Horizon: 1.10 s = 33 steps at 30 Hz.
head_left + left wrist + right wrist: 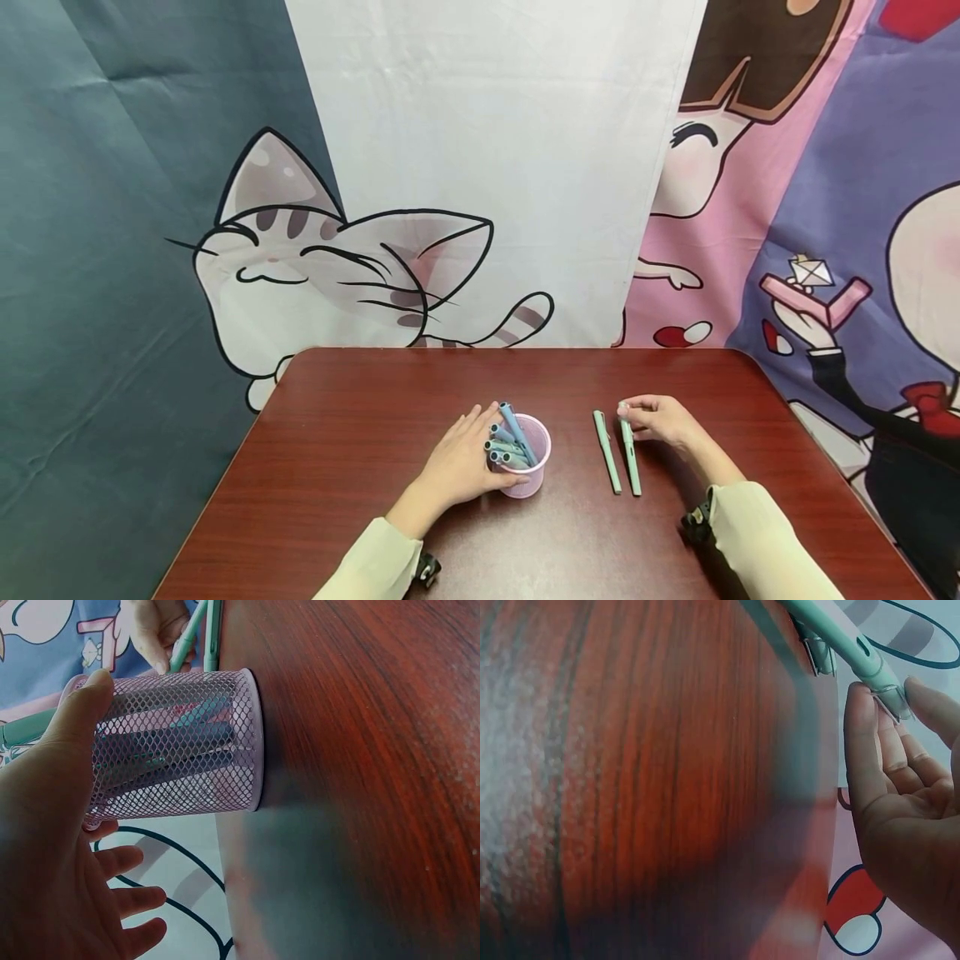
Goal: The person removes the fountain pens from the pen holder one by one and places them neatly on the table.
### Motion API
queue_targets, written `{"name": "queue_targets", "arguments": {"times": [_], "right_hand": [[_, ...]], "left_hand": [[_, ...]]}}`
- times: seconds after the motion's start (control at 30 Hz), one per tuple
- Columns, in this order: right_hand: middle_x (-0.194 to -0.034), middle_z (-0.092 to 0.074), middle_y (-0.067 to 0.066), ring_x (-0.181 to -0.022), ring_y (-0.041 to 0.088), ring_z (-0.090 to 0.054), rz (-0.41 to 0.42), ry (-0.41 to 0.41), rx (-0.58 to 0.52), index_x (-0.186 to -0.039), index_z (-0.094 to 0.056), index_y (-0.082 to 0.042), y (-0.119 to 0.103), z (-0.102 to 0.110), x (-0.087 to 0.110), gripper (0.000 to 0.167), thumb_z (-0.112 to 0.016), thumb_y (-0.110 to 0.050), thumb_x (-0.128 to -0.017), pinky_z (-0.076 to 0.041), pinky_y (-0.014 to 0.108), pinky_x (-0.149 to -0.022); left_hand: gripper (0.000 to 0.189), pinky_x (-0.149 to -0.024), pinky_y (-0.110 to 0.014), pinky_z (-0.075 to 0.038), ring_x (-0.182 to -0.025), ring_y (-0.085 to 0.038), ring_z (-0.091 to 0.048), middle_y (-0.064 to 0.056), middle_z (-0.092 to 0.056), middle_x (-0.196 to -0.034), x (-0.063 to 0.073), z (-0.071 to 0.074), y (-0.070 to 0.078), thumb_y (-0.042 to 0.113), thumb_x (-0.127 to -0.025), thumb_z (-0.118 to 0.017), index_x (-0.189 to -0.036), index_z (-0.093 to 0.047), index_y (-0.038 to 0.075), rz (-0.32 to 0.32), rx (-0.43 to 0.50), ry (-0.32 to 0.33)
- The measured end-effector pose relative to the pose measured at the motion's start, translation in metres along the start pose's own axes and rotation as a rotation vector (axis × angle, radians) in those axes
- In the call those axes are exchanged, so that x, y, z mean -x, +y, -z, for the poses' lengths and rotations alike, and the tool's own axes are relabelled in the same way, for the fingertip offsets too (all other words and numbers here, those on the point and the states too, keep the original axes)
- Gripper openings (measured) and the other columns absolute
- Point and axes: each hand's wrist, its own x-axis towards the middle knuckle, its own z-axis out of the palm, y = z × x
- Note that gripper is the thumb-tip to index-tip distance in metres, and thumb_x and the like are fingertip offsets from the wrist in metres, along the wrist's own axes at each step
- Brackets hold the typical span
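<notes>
A pink mesh pen cup (525,483) stands upright on the table with several blue and green pens (517,429) leaning in it. My left hand (467,454) holds the cup at its rim from the left, thumb (94,694) along one side and the other fingers spread past the opposite side. To the right of the cup, my right hand (662,421) pinches the far end of a light green pen (630,458) between thumb and fingers. That pen slants in the right wrist view, its gripped end raised. Beside it on the left lies another light green pen (607,450).
The reddish-brown wooden table (337,467) reaches back to a cloth backdrop (487,125) printed with a cat and cartoon figures. Dark wrist cameras sit on both wrists, near the light sleeves (757,525).
</notes>
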Motion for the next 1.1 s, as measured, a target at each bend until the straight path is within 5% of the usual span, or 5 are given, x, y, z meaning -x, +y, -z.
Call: {"name": "queue_targets", "arguments": {"times": [0.83, 1.1], "right_hand": [[-0.102, -0.073, 0.008, -0.084, 0.012, -0.067, -0.055, -0.003, 0.008, -0.128, -0.057, 0.016, 0.011, 0.003, -0.011, 0.049, -0.071, -0.017, -0.096, -0.063, 0.033, -0.074], [-0.093, -0.072, 0.005, -0.081, 0.014, -0.066, -0.062, 0.044, 0.111, -0.122, -0.062, 0.014, 0.012, 0.001, -0.015, 0.044, -0.073, -0.017, -0.094, -0.063, 0.033, -0.071]], "left_hand": [[0.107, -0.123, -0.048, -0.028, -0.149, -0.033, -0.034, -0.005, -0.036, -0.163, 0.000, 0.002, 0.000, 0.077, -0.075, -0.070, -0.154, -0.041, 0.012, 0.021, 0.017, -0.034], [0.108, -0.123, -0.047, -0.027, -0.150, -0.032, -0.034, -0.007, -0.036, -0.163, -0.001, 0.002, 0.001, 0.076, -0.074, -0.071, -0.155, -0.039, 0.012, 0.025, 0.023, -0.041]]}}
